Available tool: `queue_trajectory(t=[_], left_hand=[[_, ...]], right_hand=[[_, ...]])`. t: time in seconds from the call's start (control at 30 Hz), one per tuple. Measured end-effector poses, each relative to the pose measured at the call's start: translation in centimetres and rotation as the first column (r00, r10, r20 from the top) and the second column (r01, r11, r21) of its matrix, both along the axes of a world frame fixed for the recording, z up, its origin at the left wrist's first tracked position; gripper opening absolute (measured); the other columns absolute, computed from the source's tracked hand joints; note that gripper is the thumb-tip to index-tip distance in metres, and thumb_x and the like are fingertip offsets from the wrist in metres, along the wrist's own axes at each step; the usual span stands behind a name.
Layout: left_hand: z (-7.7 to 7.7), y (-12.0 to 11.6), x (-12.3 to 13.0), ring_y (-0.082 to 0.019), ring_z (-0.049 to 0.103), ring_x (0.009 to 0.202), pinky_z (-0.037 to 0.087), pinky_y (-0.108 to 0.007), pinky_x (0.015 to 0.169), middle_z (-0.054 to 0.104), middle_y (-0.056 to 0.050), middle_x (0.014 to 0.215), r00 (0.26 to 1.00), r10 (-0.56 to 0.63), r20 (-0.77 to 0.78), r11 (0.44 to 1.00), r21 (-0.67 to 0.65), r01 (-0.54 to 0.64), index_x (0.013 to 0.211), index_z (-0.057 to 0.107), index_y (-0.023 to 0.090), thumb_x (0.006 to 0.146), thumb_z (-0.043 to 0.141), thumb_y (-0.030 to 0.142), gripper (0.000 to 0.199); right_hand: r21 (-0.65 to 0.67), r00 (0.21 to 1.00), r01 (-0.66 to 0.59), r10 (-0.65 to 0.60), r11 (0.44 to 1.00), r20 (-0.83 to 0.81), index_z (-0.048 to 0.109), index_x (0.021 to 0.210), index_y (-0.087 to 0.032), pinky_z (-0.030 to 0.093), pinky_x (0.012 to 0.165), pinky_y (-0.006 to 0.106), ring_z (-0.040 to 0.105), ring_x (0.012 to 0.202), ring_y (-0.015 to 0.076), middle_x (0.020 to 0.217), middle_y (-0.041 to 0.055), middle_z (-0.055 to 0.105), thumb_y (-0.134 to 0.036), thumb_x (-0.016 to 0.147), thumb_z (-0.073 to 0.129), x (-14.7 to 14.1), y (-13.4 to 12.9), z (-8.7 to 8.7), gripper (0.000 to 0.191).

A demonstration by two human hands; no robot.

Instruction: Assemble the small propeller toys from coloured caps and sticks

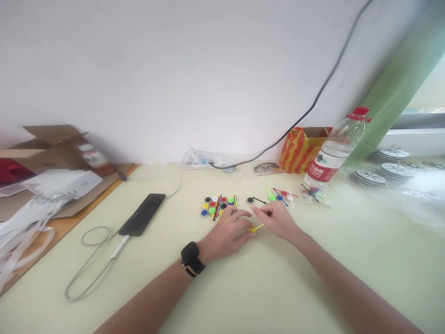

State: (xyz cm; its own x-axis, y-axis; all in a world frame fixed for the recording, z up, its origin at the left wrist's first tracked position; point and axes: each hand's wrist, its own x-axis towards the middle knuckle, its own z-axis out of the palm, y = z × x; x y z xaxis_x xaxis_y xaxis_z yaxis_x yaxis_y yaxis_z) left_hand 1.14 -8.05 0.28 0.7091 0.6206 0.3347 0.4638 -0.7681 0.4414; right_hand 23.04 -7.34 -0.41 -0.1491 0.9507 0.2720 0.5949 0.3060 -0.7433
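A small yellow plastic piece (256, 228), a round end with a thin stick, lies low over the table between my hands. My left hand (227, 232), with a ring and a black watch at the wrist, pinches its round end between thumb and finger. The curled fingers of my right hand (278, 220) grip the stick's other end. Just beyond my left hand sits a group of coloured discs and sticks (212, 204), partly covered by the fingers. A black disc (250, 200) with a black stick lies past my hands. Several joined coloured pieces (281, 197) rest behind my right hand.
On the left are a black phone (142, 215) with a cable, a cardboard box (55, 139) and white straps (31, 222). A power strip (200, 162), glasses (267, 167), a striped bag (295, 150), a large bottle (333, 153) and stacked discs (368, 177) stand toward the back and right.
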Motion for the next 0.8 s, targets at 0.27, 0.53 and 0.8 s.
queue_trajectory(t=[0.27, 0.53, 0.8], left_hand=[[-0.3, 0.7, 0.0, -0.02, 0.064, 0.093, 0.054, -0.036, 0.087, 0.07, -0.006, 0.098, 0.942, 0.165, 0.291, 0.967, -0.237, -0.097, 0.104, 0.067, 0.021, 0.099, 0.061, 0.037, 0.018], [-0.5, 1.3, 0.6, -0.02, 0.074, 0.086, 0.062, -0.035, 0.082, 0.075, -0.007, 0.095, 0.807, 0.281, 0.52, 0.841, -0.539, 0.055, 0.112, 0.071, 0.018, 0.09, 0.074, 0.041, 0.032], [-0.5, 1.1, 0.6, -0.023, 0.075, 0.1, 0.064, -0.039, 0.091, 0.076, -0.01, 0.112, 0.803, 0.257, 0.538, 0.84, -0.535, 0.09, 0.116, 0.071, 0.018, 0.085, 0.08, 0.035, 0.036]], right_hand=[[-0.153, 0.869, -0.17, 0.075, 0.973, -0.488, 0.034, 0.065, -0.023, 0.016, 0.054, 0.029, 0.023, 0.056, 0.0108, 0.059, -0.0071, 0.026, -0.047, 0.089, 0.068, 0.3, -0.1, 1.6, 0.048], [-0.31, 0.754, -0.337, 0.057, 0.889, -0.655, 0.04, 0.08, -0.025, 0.011, 0.052, 0.028, 0.019, 0.051, 0.0097, 0.056, -0.0111, 0.026, -0.043, 0.085, 0.07, -0.9, -1.2, 1.9, 0.035], [-0.322, 0.743, -0.395, 0.093, 0.86, -0.662, 0.049, 0.083, -0.022, 0.012, 0.054, 0.029, 0.021, 0.053, 0.0101, 0.058, -0.0095, 0.031, -0.028, 0.082, 0.058, -1.6, -1.5, 1.7, 0.01]])
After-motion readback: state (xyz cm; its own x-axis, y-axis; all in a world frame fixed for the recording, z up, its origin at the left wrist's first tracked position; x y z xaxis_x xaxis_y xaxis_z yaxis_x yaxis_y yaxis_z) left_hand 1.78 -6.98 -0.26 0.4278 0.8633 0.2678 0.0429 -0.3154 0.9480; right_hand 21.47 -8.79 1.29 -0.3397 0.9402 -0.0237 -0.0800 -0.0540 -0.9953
